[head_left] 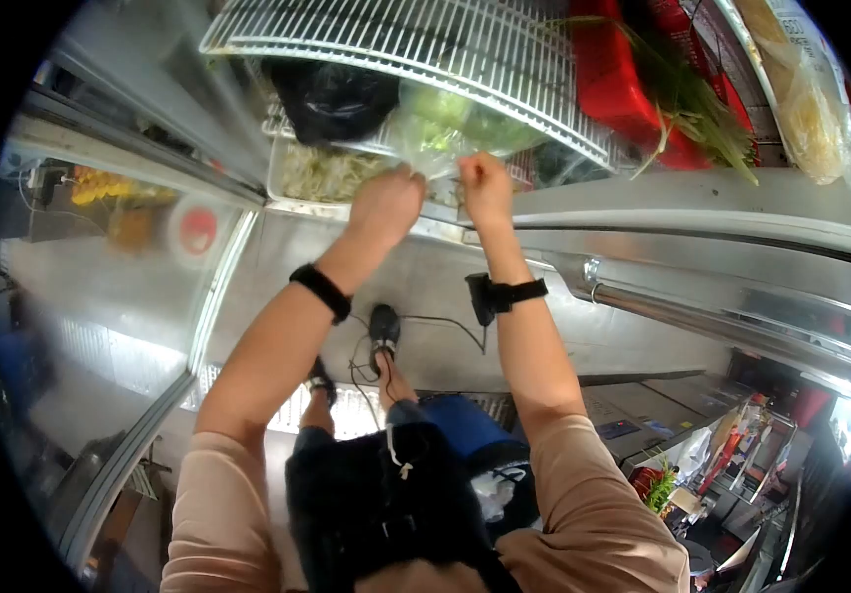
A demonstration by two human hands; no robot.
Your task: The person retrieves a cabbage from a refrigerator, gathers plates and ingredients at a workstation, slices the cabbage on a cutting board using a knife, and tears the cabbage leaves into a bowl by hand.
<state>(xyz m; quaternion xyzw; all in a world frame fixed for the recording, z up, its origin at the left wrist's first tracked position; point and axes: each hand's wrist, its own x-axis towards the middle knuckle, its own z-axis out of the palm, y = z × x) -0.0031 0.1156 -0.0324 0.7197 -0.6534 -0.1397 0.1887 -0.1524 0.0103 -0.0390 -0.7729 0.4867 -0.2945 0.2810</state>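
Left hand (387,205), right hand (488,192), clear bag (432,127) between

1. At 12 o'clock, a white wire shelf (425,54) spanned the top; a red basket (598,74) stood by its 3 o'clock end, contact hidden.
2. Below, a lower white rack (277,127) carried a black bag (332,104), with a clear bag (435,124) at that bag's 3 o'clock.
3. On the grey floor (435,272), dark shoes (383,326) stood near centre; a black cable (445,318) lay towards 4 o'clock of them.

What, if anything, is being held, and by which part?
The left hand and right hand appear to pinch a clear plastic bag by its loose near end.
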